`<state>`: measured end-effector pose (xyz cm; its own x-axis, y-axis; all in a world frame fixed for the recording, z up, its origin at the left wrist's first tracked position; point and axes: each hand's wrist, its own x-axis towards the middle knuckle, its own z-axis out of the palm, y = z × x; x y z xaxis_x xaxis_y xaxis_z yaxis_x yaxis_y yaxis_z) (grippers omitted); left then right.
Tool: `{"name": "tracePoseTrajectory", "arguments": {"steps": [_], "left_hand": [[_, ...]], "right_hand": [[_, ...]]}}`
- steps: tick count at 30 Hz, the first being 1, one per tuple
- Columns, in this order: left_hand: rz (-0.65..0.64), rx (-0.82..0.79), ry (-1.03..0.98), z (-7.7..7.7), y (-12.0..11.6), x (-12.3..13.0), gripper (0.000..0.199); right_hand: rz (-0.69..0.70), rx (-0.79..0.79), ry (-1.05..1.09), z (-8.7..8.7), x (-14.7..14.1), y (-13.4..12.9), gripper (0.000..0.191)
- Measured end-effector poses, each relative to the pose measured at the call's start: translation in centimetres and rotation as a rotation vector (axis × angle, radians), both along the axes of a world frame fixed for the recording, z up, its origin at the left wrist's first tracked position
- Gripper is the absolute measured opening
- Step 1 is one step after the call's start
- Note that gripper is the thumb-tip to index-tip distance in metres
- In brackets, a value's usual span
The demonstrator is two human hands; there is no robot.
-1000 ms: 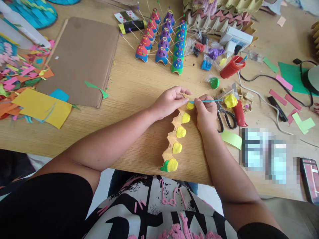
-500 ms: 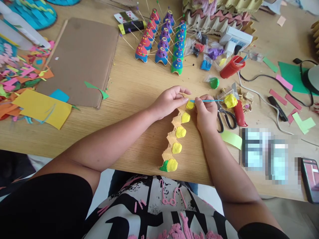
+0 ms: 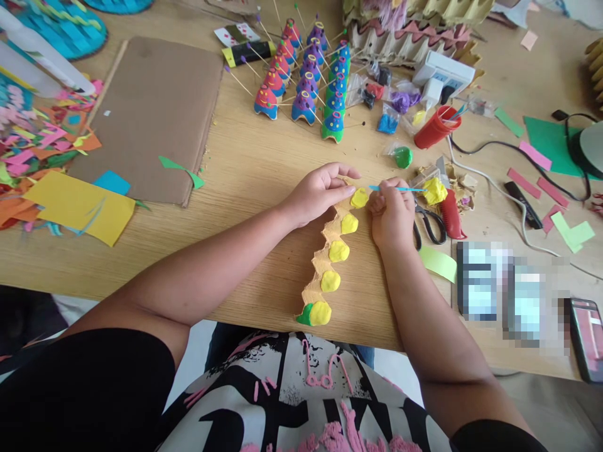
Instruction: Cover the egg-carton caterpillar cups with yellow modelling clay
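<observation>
A strip of egg carton (image 3: 324,260) lies on the table in front of me, its bumps capped with yellow clay (image 3: 339,251). At its near end a patch of green clay (image 3: 305,313) sits beside the yellow. My left hand (image 3: 325,191) grips the far end of the strip, thumb on top. Just right of that end, my right hand (image 3: 393,210) is closed around a thin blue modelling tool (image 3: 409,189). Its left tip points at the farthest yellow piece, a little apart from it. A lump of yellow clay (image 3: 435,191) shows at the tool's right end.
Painted carton caterpillars (image 3: 306,81) with pin-like sticks stand at the back. Scissors (image 3: 431,226), a red cup (image 3: 437,127) and bagged clay (image 3: 389,119) lie to the right. Cardboard (image 3: 155,113) and paper scraps (image 3: 80,204) are on the left. Phones (image 3: 586,339) lie near the right edge.
My right hand has drawn the blue tool's tip slightly right, off the farthest yellow piece. The near end of the egg carton strip has swung a little left.
</observation>
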<state>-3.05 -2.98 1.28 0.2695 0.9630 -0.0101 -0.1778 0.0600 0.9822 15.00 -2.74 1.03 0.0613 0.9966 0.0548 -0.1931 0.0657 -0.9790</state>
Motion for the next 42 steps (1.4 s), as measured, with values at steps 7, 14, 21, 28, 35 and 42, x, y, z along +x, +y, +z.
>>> {"name": "tracePoseTrajectory", "arguments": {"steps": [7,14,21,28,35,42], "left_hand": [[-0.003,-0.02,-0.016,0.11,0.01,-0.02,0.024],[-0.014,-0.018,-0.031,-0.02,0.02,0.03,0.024],[0.002,-0.006,-0.008,-0.07,0.07,0.04,0.025],[-0.009,-0.017,-0.023,-0.01,0.03,-0.06,0.025],[0.007,-0.012,0.001,-0.09,0.04,-0.07,0.025],[-0.001,-0.019,-0.016,0.1,-0.02,-0.03,0.024]], "right_hand": [[0.05,-0.002,0.021,0.4,-0.11,-0.18,0.058],[0.032,0.003,-0.034,0.16,-0.39,-0.32,0.057],[0.031,-0.001,-0.113,-0.41,-0.12,-0.32,0.053],[0.01,-0.017,0.07,0.44,-0.23,-0.18,0.058],[0.036,-0.012,-0.063,0.01,-0.25,-0.29,0.053],[0.034,0.013,-0.041,0.11,-0.26,-0.15,0.057]]}}
